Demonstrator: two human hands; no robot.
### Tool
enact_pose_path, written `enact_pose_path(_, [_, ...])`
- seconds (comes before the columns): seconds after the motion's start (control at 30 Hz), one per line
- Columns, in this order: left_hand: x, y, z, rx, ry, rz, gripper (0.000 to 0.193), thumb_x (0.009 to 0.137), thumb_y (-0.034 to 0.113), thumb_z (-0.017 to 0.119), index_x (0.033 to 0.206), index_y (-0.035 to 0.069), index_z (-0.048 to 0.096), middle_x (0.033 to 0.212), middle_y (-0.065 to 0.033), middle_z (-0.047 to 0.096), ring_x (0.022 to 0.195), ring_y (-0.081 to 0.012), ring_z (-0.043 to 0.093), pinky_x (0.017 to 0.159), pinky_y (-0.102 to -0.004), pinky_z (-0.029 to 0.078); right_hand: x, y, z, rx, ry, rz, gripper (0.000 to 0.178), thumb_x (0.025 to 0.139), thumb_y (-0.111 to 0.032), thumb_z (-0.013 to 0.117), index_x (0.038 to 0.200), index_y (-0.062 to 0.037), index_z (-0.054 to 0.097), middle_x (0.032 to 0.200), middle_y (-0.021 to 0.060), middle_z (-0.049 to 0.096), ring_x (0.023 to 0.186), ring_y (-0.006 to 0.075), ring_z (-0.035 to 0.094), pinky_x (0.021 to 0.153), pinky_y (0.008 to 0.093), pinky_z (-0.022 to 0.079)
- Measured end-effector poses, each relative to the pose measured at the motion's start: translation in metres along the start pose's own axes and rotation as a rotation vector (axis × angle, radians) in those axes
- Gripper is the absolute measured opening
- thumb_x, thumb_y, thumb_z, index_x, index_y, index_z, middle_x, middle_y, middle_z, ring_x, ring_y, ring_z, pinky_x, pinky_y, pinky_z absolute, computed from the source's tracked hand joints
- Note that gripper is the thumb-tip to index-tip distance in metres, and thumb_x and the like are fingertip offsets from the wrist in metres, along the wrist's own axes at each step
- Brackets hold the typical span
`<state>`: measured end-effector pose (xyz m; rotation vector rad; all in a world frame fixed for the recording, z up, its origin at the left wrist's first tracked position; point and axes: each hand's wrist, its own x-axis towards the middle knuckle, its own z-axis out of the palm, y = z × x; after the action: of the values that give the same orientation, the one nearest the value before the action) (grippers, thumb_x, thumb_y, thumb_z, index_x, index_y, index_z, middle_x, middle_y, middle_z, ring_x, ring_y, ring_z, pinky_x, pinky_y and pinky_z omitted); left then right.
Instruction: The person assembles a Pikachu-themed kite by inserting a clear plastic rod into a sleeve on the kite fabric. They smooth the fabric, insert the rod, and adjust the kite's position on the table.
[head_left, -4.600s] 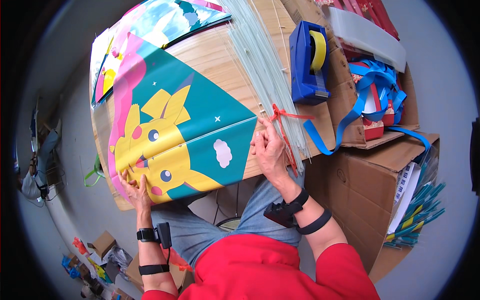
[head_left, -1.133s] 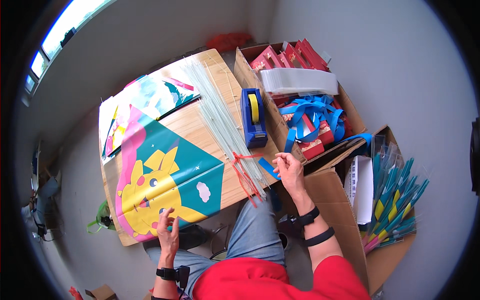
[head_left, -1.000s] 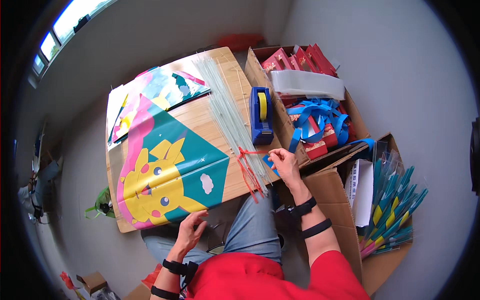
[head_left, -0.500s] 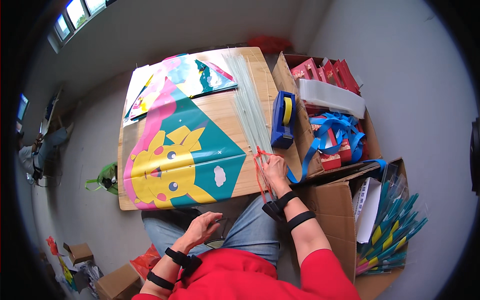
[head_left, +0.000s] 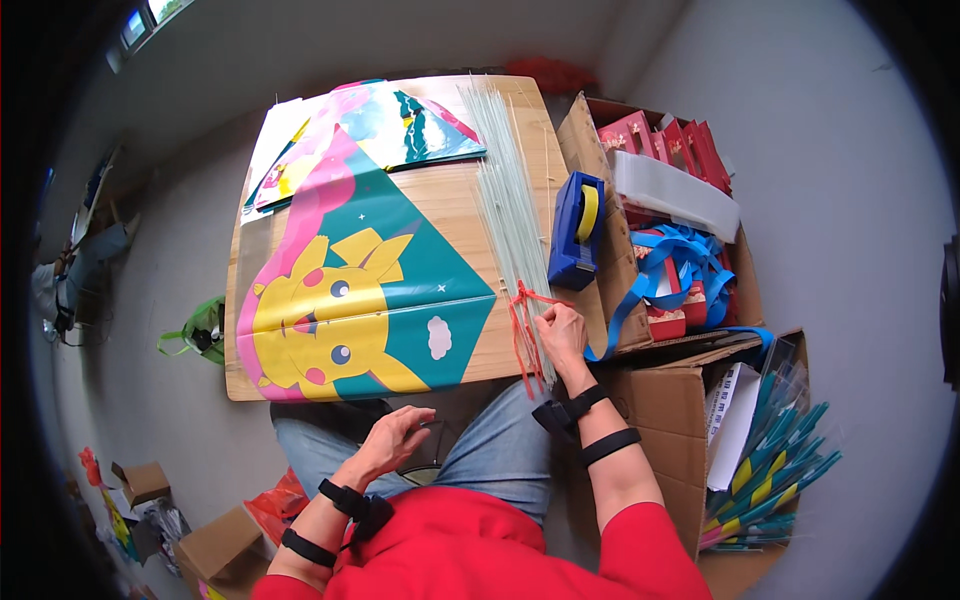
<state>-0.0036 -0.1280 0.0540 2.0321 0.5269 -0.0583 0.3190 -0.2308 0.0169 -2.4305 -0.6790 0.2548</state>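
Left hand [head_left: 398, 438] and right hand [head_left: 563, 333] have moved off the picture sheet [head_left: 350, 300]

Just a few seconds ago, the left hand was on the sheet and the right hand was at its pointed tip. Now the left hand is over the lap, off the near edge of the wooden table [head_left: 440, 195]. The right hand is at the bundle of thin, pale sticks [head_left: 505, 180].

That bundle lies just to the left of the right hand. It is long and runs away from the person, its far end leaning a bit left. The right hand is by its near end, next to the red string [head_left: 521, 312], so it is the nearer hand. The left hand is well apart from it. The right fingers are bent and close together, and I cannot tell if they pinch a stick. The left fingers are loosely bent, and nothing shows in them.

The sheet lies flat on the wood, left of the bundle, with its tip toward the sticks. More shiny sheets [head_left: 400, 130] lie at the far left. Right of the sticks stands a blue tape holder [head_left: 572, 245]. Past it, a big carton [head_left: 598, 215] holds blue ribbon [head_left: 685, 255]. Grey walls [head_left: 820, 250] stand around, and a green bag [head_left: 208, 325] sits left of the table.
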Motion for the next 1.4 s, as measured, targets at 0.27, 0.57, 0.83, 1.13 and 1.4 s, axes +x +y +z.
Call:
enact_pose_path(0.27, [0.076,0.056,0.043,0.311,-0.175,0.463,0.030,0.086,0.011,0.061,0.115,0.004,0.061,0.116,-0.0108,0.061,0.110,-0.0281,0.056,0.094,-0.0381,0.045,0.001,-0.005,0.015,-0.224,0.034,-0.072,0.015,0.077,-0.014,0.061,0.073,0.0002,0.066,0.075,0.0250,0.065,0.076,0.0415,0.066,0.070,0.0495,0.052])
enact_pose_path(0.57, [0.119,0.072,0.081,0.853,-0.122,0.630,0.053,0.090,0.015,0.044,0.142,0.004,0.041,0.150,-0.0102,0.032,0.142,-0.0246,0.026,0.119,-0.0394,0.018,-0.006,-0.007,-0.011,-0.155,-0.059,-0.098,0.014,0.077,-0.011,0.060,0.077,0.0032,0.061,0.076,0.0268,0.065,0.073,0.0426,0.065,0.069,0.0477,0.053])
enact_pose_path(0.83, [0.104,0.057,0.087,0.725,-0.264,0.714,0.040,0.090,0.013,0.047,0.128,0.006,0.054,0.138,-0.0065,0.047,0.129,-0.0238,0.042,0.108,-0.0373,0.034,-0.020,0.026,-0.016,0.256,-0.180,-0.001,0.012,0.074,-0.006,0.067,0.083,0.0018,0.064,0.071,0.0153,0.067,0.067,0.0273,0.067,0.066,0.0357,0.053])
enact_pose_path(1.13, [0.095,0.039,0.088,0.260,-0.205,0.427,0.023,0.093,0.012,0.048,0.111,0.008,0.061,0.114,-0.0104,0.057,0.097,-0.0318,0.060,0.084,-0.0415,0.049,-0.029,-0.013,-0.010,-0.062,-0.023,-0.209,0.017,0.074,-0.018,0.072,0.078,-0.0029,0.066,0.082,0.0173,0.065,0.078,0.0313,0.065,0.066,0.0414,0.050])
enact_pose_path(1.4, [0.089,0.035,0.075,0.118,-0.173,0.354,0.026,0.086,0.010,0.055,0.111,0.005,0.063,0.103,-0.0127,0.060,0.096,-0.0339,0.061,0.081,-0.0432,0.050,-0.031,-0.015,-0.015,0.204,-0.111,-0.022,0.020,0.078,-0.021,0.068,0.080,-0.0010,0.071,0.074,0.0182,0.068,0.068,0.0290,0.068,0.064,0.0384,0.051])
